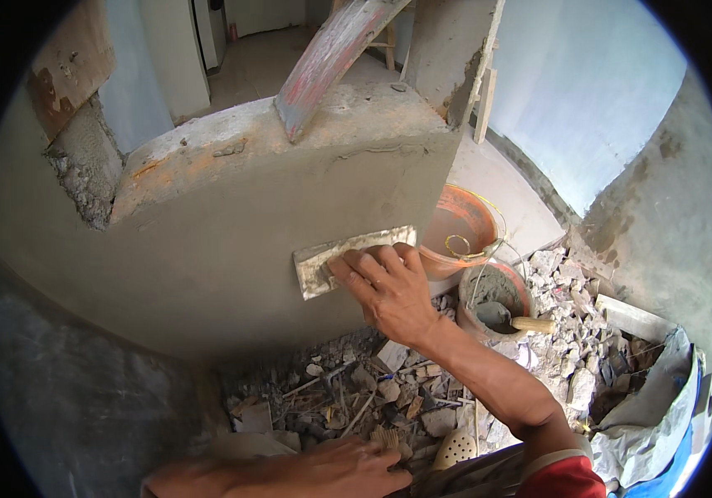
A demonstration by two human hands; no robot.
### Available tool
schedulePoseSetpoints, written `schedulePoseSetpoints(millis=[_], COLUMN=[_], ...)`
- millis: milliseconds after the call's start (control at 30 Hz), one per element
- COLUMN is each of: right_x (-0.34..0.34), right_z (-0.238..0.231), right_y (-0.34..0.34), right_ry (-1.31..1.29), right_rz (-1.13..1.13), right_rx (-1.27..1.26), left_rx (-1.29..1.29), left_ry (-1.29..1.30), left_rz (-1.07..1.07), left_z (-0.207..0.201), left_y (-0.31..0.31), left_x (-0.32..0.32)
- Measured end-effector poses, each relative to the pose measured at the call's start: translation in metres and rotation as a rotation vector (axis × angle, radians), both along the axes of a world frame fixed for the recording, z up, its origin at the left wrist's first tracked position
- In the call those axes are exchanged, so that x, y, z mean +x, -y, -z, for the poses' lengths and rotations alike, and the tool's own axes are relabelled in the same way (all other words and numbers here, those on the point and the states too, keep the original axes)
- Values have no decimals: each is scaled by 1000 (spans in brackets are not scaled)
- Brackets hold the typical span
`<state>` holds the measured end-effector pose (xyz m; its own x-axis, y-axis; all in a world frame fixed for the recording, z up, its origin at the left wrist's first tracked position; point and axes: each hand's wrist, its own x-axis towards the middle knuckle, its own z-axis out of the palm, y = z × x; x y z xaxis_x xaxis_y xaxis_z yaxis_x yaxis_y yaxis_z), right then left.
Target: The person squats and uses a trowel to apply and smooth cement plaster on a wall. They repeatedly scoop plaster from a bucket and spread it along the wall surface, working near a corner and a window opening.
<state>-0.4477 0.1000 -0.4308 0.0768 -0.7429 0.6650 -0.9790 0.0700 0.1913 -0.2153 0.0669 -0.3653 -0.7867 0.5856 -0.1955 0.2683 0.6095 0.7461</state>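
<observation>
My right hand [393,290] is closed around the grip of a plastering float [314,272]. The float's pale, mortar-stained board lies against the damp grey plaster of a low wall [207,266]; its grip is mostly hidden under my fingers. Low in the view, my left hand [339,466] holds nothing, its fingers loosely extended to the right above my lap. Right of the float stands a bucket [470,319] of grey mortar, with a wooden-handled trowel [532,324] resting in it. Just behind is a wider orange bucket [443,264] with a yellow cord.
Broken rubble [389,390] covers the ground below the wall, and a perforated clog [455,448] shows there. A worn plank [323,66] slants over the wall's rough top ledge [231,137]. At the lower right lies a crumpled grey sack [646,423].
</observation>
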Motion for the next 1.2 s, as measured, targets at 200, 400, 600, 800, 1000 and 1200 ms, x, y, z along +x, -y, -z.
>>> schedulePoseSetpoints(millis=[200, 400, 600, 800, 1000, 1200], right_x=[-5, -28, 57, 112, 64, 28], right_z=[-17, -50, -31, -10, -37, -81], right_y=[-14, 14, 65, 82, 36, 57], right_ry=[354, 546, 492, 402, 55, -186], right_rz=[-11, -16, -148, -258, -152, -96], right_rx=[-312, -735, -534, -246, -199, -331], left_rx=[-10, 36, -13, 20, -35, -36], left_ry=[-91, -376, 14, -160, -154, -142], left_rz=[45, 18, 57, -94, -35, -51], left_z=[20, 35, 1, -9, -18, -13], left_y=[-11, -10, -23, -20, -14, -9], left_x=[-2, -2, 21, 26, 43, 53])
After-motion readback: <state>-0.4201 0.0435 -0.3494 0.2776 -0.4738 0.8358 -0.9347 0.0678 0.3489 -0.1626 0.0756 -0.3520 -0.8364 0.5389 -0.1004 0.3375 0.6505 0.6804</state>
